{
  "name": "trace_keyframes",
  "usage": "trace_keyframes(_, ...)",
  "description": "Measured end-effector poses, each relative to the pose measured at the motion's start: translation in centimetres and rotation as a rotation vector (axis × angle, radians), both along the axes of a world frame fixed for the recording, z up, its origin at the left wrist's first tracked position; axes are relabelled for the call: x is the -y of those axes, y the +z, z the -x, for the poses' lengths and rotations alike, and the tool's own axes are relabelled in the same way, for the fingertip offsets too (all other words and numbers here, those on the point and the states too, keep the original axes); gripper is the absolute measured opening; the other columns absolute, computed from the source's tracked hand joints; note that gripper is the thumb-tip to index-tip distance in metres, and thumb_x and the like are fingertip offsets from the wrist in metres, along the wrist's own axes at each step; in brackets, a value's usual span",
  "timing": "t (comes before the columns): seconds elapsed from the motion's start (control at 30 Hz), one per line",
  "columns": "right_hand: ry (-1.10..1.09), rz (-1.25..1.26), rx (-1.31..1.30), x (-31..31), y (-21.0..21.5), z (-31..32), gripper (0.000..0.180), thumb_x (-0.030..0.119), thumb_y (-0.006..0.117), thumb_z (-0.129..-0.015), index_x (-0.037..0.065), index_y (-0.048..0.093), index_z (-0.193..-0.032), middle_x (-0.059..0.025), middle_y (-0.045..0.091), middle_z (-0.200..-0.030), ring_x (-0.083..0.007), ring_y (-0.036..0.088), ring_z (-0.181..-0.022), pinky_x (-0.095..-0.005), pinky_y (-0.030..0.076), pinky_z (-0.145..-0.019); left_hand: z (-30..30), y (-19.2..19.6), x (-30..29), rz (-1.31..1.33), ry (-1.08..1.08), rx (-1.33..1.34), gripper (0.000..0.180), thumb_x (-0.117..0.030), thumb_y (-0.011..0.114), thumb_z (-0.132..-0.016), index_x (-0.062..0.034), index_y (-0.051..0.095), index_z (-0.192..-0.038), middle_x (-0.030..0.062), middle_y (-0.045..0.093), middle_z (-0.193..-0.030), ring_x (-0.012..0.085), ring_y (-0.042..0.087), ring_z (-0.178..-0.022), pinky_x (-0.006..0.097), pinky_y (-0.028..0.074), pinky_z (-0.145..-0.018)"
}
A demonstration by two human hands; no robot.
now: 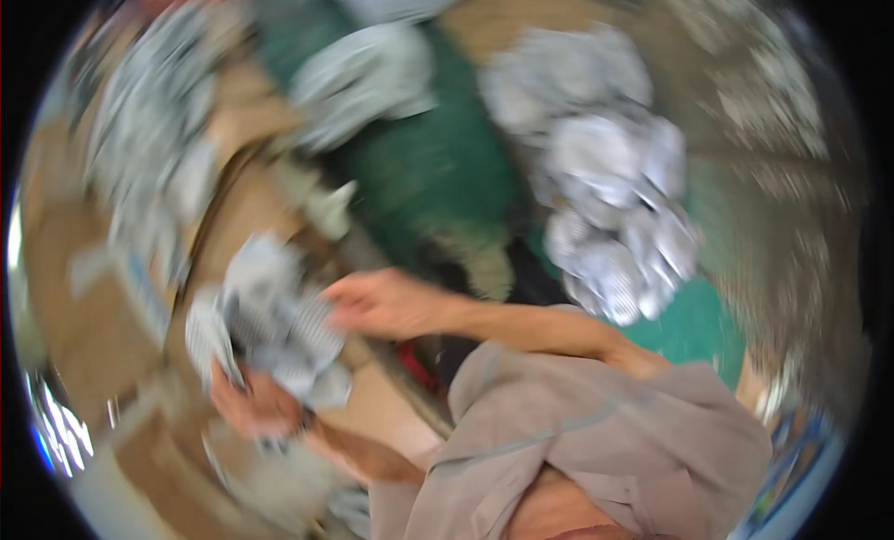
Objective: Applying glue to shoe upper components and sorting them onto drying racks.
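A loose heap of pale grey-and-white striped cloth pieces [270, 275] lies to my left, on brown cardboard. My left hand [253, 405], with a band at the wrist, is closed on the edge of one striped cloth piece [212, 340] beside the heap. That piece stands up from the fingers; its exact kind is too blurred to tell. My right hand [386, 303] reaches across from the right, its fingertips at the heap's right side. Motion smears those fingers, so whether they grip anything cannot be made out.
Several bundles of similar pale pieces [605, 158] form a pile on the green surface [419, 177] to the right. A whitish plastic bag [372, 74] lies farther off. More pale cloth [154, 121] covers cardboard at the far left. A cardboard box [154, 456] stands near left.
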State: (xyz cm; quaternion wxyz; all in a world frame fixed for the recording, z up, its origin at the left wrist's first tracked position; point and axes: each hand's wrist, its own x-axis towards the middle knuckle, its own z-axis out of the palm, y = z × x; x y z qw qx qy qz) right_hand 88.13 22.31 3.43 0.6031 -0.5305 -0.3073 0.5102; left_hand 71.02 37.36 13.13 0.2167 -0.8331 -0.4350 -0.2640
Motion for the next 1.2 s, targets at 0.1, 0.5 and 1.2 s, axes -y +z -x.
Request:
trace_keyframes(0.1, 0.009, -0.045, -0.162, -0.5, 2.0, -2.1, 0.075, 0.061, 0.067, -0.089, -0.002, 0.056, -0.129, -0.0199, 0.069, -0.105, -0.0258, 0.065, -0.099, -0.0375, 0.051, -0.088, -6.1, -3.5, 7.7, 0.228, -0.202, 0.019, 0.025, -0.014, 0.075, -0.083, -0.0111, 0.074, -0.107, 0.0099, 0.069, -0.092, 0.0309, 0.065, -0.082, 0.041, 0.052, -0.07)
trace_keyframes(0.5, -0.633, 0.304, 0.019, 18.3, -6.3, -12.7, 0.044, 0.002, 0.065, -0.082, 0.002, 0.063, -0.126, -0.0061, 0.068, -0.111, -0.0128, 0.064, -0.095, -0.03, 0.053, -0.084, -12.9, -17.1, 18.7, 1.063, -0.403, 0.465, 0.035, -0.006, 0.069, -0.088, 0.0049, 0.063, -0.12, 0.0186, 0.067, -0.114, 0.0296, 0.065, -0.106, 0.038, 0.049, -0.093)
trace_keyframes(1.2, -0.665, -0.104, -0.348, 24.4, 9.6, -7.0, 0.056, 0.0, 0.061, -0.094, 0.001, 0.037, -0.145, -0.0119, 0.06, -0.128, -0.0135, 0.059, -0.112, -0.0309, 0.048, -0.097, -15.4, -46.3, 34.0, 1.624, -0.671, 0.013, 0.056, -0.018, 0.082, -0.074, -0.0074, 0.062, -0.126, 0.0202, 0.07, -0.108, 0.0369, 0.068, -0.092, 0.039, 0.055, -0.083)
